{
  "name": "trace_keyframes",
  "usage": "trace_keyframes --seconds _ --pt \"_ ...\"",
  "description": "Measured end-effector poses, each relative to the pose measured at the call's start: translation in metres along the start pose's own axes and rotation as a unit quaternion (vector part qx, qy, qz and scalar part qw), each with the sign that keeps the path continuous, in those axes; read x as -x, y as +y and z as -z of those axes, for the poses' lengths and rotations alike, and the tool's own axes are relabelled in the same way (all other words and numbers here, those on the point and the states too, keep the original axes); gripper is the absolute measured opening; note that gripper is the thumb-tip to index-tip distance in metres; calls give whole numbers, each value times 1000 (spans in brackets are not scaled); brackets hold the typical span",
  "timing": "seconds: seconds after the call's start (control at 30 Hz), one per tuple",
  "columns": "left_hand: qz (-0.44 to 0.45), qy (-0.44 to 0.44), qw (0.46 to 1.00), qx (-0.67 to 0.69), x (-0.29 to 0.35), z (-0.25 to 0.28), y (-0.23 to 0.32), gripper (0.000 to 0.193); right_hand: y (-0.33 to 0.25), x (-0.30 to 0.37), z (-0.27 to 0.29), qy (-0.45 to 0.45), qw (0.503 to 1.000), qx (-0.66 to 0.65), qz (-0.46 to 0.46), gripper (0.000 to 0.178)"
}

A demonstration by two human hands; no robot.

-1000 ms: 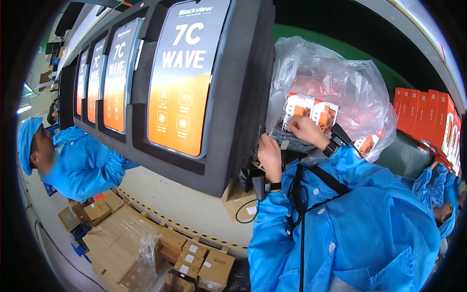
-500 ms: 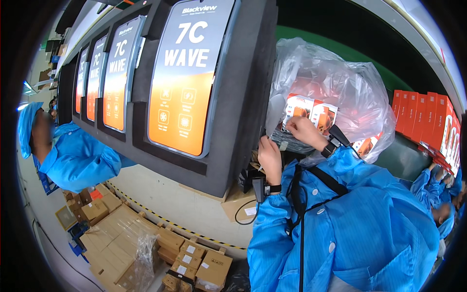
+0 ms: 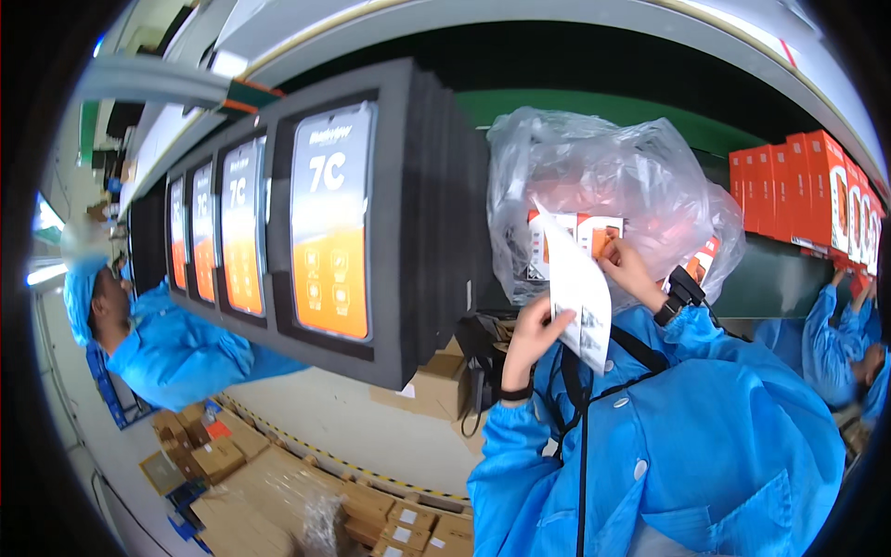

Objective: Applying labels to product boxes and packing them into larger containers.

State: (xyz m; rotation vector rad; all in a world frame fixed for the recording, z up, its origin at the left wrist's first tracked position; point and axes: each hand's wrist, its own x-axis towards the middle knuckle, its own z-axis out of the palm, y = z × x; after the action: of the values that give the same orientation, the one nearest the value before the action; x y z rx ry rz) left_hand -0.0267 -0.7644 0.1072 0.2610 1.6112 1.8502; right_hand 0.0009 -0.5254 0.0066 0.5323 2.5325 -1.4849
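My left hand (image 3: 534, 332) pinches a long white sheet (image 3: 580, 290) with small grey printed patches towards its lower end. The sheet stands up, slightly curved, in front of a clear plastic bag (image 3: 594, 167). Beside the sheet, my right hand (image 3: 633, 271) has its thumb and fingers drawn together; what is between them, if anything, is too small to make out. Just behind those fingertips are red, white and orange printed boxes (image 3: 603, 228) at the bag's opening, partly covered by the sheet. Another such box (image 3: 703, 260) lies behind my right wrist.
To the left, a stack of black foam trays (image 3: 390, 232) holds several phones (image 3: 332, 218) with printed screen films. A row of red boxes (image 3: 789, 186) stands at the right. Co-workers in blue (image 3: 176, 343) are at both sides. Cartons (image 3: 269, 492) sit below left.
The white sheet now shows in my left hand, raised before the bag. My right hand has moved right and slightly down. The view has shifted, so the foam trays look smaller.
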Motion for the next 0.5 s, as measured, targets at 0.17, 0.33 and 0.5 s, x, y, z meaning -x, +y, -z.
trace_keyframes --seconds 0.17,0.33,0.5 --pt "-92 219 917 -321 -82 28 -88 34 19 4 1 88 995 -9 40 49" --pt "59 265 920 -283 -112 46 -96 37 -4 -16 28 -69 968 -218 -101 61" --pt "79 190 979 -9 -117 70 -87 49 -27 -39 30 -86 910 -315 -256 71"
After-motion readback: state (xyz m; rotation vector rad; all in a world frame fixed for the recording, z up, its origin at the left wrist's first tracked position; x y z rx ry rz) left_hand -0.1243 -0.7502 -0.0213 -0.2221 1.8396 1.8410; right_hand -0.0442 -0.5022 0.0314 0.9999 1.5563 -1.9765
